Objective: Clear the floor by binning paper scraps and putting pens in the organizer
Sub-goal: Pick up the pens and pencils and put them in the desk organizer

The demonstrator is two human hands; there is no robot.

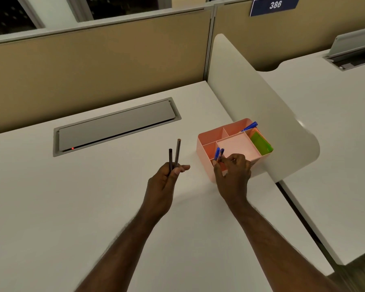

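Observation:
A pink organizer [207, 153] with several compartments stands on the white desk, against the curved side divider. My right hand [233, 173] is over its near-left corner, pinching two blue-capped pens [219, 153] that point up over a compartment. Another blue-capped pen [249, 126] leans in a far compartment. Green and orange sticky notes [260, 143] fill the right compartment. My left hand [167, 181] is to the left of the organizer, above the desk, gripping two dark pencils [174, 154] that stick upward. No paper scraps or bin are in view.
A grey cable hatch [116, 125] with a small red light is set in the white desk [72, 207] further back. Beige partition walls [93, 66] enclose the back. A white curved divider [261, 106] separates a neighbouring desk [335, 123] on the right.

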